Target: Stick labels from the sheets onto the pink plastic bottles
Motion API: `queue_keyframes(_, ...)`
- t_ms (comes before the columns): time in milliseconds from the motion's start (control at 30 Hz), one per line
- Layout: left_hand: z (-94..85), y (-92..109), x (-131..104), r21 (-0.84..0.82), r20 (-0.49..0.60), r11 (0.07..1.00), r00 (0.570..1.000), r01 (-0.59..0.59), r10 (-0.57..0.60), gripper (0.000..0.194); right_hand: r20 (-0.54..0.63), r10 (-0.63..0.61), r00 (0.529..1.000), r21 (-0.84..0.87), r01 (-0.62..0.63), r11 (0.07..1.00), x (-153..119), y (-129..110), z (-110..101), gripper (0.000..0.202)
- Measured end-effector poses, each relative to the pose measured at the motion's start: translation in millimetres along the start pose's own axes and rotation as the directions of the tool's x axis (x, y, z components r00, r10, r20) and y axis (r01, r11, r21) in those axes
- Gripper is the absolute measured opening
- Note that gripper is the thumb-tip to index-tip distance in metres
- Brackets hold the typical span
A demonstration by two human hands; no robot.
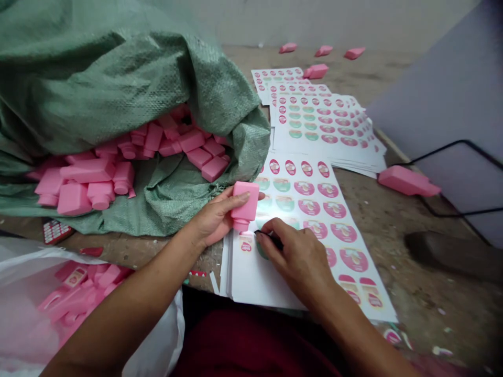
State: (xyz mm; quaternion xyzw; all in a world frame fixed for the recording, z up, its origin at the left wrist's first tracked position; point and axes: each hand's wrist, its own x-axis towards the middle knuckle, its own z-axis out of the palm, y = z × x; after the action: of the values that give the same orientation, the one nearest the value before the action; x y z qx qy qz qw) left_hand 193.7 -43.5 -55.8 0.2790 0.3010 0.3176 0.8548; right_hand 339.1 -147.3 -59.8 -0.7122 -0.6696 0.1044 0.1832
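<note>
My left hand (pixel 218 217) grips a small pink plastic bottle (pixel 245 201), its neck pointing down toward me over the sticker sheet. Just to the right, my right hand (pixel 294 246) is closed around a thin dark tool (pixel 274 240); its kind is hard to make out. The tool's tip is near a green label, close to the bottle's neck. Under both hands lies a stack of white sticker sheets (pixel 271 285) printed with pink and green oval labels. One beige and pink label (pixel 246 244) sits on the sheet just below the bottle.
A green woven sack (pixel 129 68) spills many pink bottles (pixel 88 170) at left. Below it, a white bag (pixel 157 335) holds more bottles. More sticker sheets (pixel 314 118) lie farther back. A larger pink bottle (pixel 406 180) rests beside a black metal frame (pixel 466 141) at right.
</note>
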Motion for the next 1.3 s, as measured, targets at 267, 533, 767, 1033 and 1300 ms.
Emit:
queue_keyframes(267,1.1,-1.5,-0.1,-0.051,-0.001,0.999,1.0,0.003,-0.003,0.029,0.078,0.022,0.997,0.133,-0.033,0.991,2.3,-4.8,3.5,0.013)
queue_keyframes(533,-0.5,-3.7,1.5,-0.079,-0.009,0.997,1.0,-0.014,0.014,0.025,-0.103,-0.082,0.991,-0.06,0.076,0.995,-5.5,0.6,-0.8,0.013)
queue_keyframes(767,1.6,-2.1,0.3,-0.101,-0.013,0.995,1.0,0.001,-0.003,0.023,-0.145,-0.119,0.982,-0.117,0.102,0.988,-4.8,-1.7,3.0,0.012)
queue_keyframes(1033,0.1,-2.9,1.2,-0.111,0.002,0.994,1.0,0.003,-0.003,0.022,-0.173,-0.165,0.971,-0.17,0.136,0.976,-4.0,-4.2,0.6,0.012)
queue_keyframes(1300,-2.3,-3.9,1.5,-0.092,0.014,0.996,1.0,0.0,0.001,0.027,-0.177,-0.165,0.97,-0.196,0.13,0.972,-4.6,-2.4,5.9,0.013)
